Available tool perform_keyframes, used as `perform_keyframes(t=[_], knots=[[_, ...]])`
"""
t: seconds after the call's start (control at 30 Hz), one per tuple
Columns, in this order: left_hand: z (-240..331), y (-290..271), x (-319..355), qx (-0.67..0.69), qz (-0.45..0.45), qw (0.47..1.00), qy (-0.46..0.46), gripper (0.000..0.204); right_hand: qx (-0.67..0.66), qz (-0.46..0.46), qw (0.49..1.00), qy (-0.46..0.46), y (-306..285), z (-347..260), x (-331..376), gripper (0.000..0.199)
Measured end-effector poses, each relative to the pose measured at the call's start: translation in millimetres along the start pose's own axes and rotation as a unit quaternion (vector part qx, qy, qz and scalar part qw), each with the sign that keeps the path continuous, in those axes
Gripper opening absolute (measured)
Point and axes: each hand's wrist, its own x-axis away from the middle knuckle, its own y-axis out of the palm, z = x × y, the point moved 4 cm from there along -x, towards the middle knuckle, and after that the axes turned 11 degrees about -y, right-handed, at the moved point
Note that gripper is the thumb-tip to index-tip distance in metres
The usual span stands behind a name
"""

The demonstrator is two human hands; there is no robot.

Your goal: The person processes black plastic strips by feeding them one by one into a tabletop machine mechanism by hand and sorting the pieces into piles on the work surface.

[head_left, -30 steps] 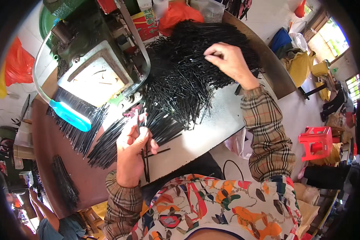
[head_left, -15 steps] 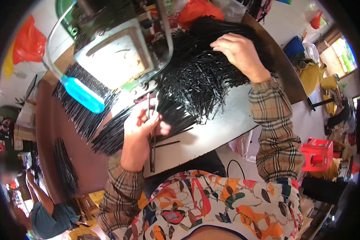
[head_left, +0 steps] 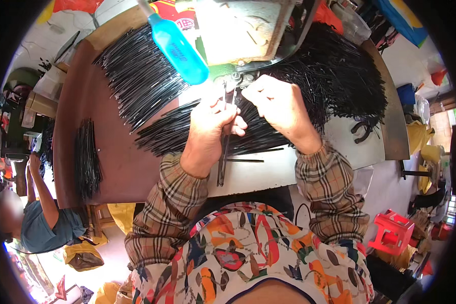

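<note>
My left hand (head_left: 207,134) is closed around thin black strips (head_left: 223,167). Their upper ends point up at the metal parts (head_left: 237,77) under the machine's lit pale plate (head_left: 238,28). My right hand (head_left: 281,104) is close beside it, fingertips pinched together near those metal parts. Whatever lies between them is too small to make out. A neat bundle of black strips (head_left: 162,134) lies beneath and beside my left hand. To the right spreads a large tangled heap of short black pieces (head_left: 349,76).
A blue bulb-shaped piece (head_left: 180,50) hangs left of the plate. More black strips (head_left: 137,76) and a smaller bundle (head_left: 87,162) lie on the brown tabletop (head_left: 119,175). A dark-handled tool (head_left: 362,130) lies at right. A red stool (head_left: 391,233) stands beyond; another person (head_left: 45,223) is at left.
My right hand has come from above the heap down to the metal parts beside my left hand. The left hand still holds the strips. The whole view has shifted.
</note>
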Motion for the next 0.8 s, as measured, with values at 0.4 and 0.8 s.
perform_keyframes(t=[0.4,0.8], knots=[[2,2,1,0.023,-0.013,1.000,0.015,0.023,-0.248,0.083,0.950,0.169,32,17,16,0.015],[0,6,-2,0.004,0.009,0.999,0.041,0.013,-0.301,0.105,0.936,0.150,36,22,17,0.015]])
